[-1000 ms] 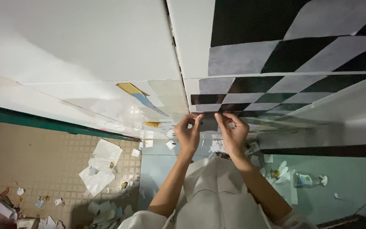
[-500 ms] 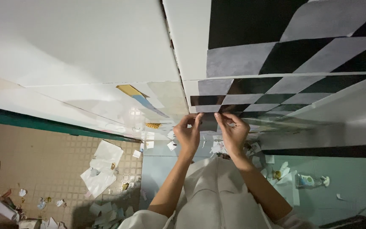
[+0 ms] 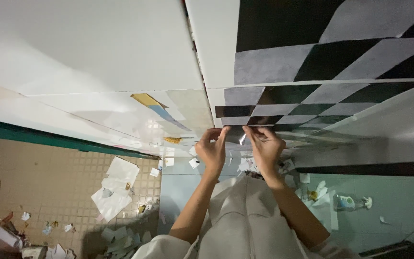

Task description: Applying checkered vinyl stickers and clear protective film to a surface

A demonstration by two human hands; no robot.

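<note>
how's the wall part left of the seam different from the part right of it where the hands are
The left panel is plain white; the right panel carries a black-and-grey checker pattern. Both hands, left hand and right hand, work at the right panel's lower edge, none at the left panel. Both panels are flat and smooth.

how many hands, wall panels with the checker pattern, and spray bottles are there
hands: 2, left hand and right hand, both on a shiny strip
checkered panels: 1
spray bottles: 1
total: 4

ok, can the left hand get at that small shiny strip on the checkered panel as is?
Probably yes: the left hand already has fingertips at the shiny strip beside the right hand, with nothing between.
</note>
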